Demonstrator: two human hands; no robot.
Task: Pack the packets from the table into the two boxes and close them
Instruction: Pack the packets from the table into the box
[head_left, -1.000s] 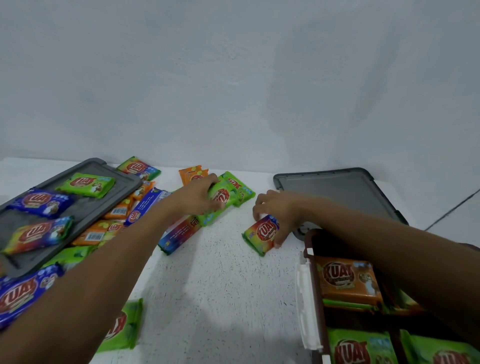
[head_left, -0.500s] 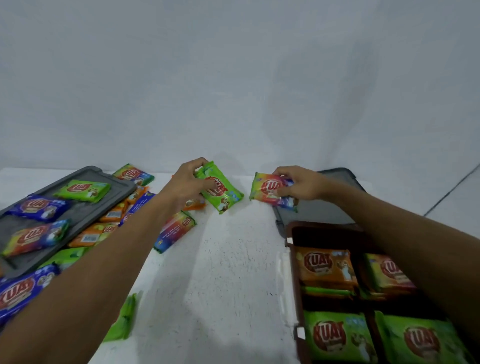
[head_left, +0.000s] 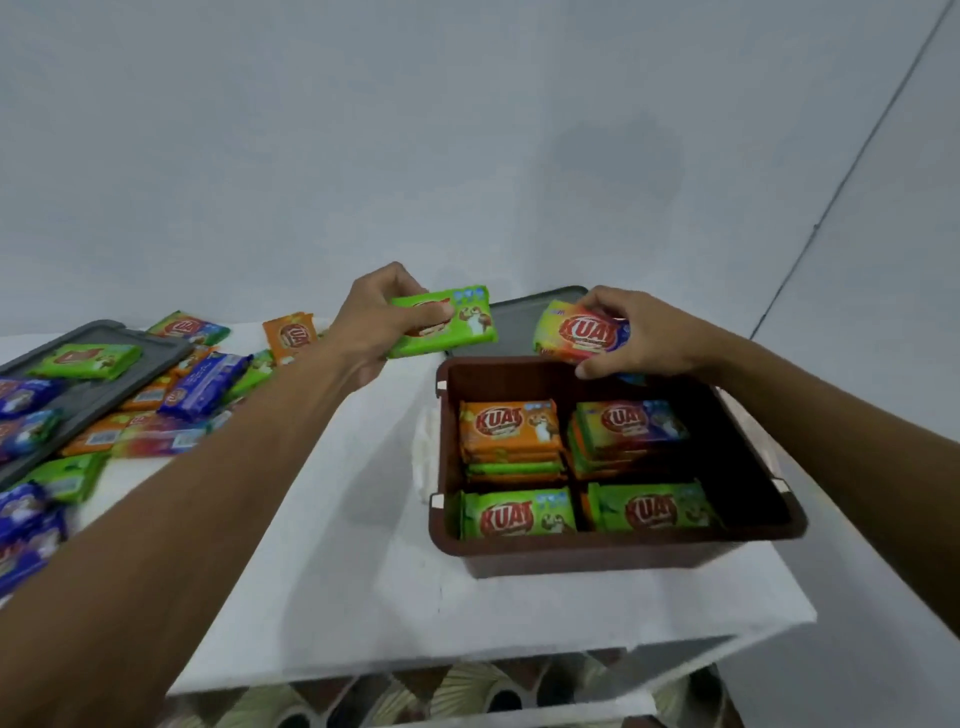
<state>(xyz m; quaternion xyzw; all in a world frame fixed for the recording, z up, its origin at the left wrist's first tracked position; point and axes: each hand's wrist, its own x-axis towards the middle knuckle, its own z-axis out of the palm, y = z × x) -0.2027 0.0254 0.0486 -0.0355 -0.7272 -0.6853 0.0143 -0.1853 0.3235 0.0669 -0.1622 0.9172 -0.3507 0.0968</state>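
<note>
Gripping a green packet (head_left: 451, 321), the left hand (head_left: 375, 321) hangs mid-frame. Right hand (head_left: 641, 332) pinches a rainbow packet (head_left: 576, 332) over the brown box (head_left: 613, 550).

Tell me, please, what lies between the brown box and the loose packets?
Bare white table, crossed above by the left forearm; the head view shows it.

Single head-worn wide-angle view. Looking forward and down from above the near side of the open brown rectangular plastic box (head_left: 597, 558), within arm's reach of it. Facing the pale grey wall (head_left: 467, 130) beyond the box; white flat-topped table (head_left: 337, 571) stretching left of the box.
</note>
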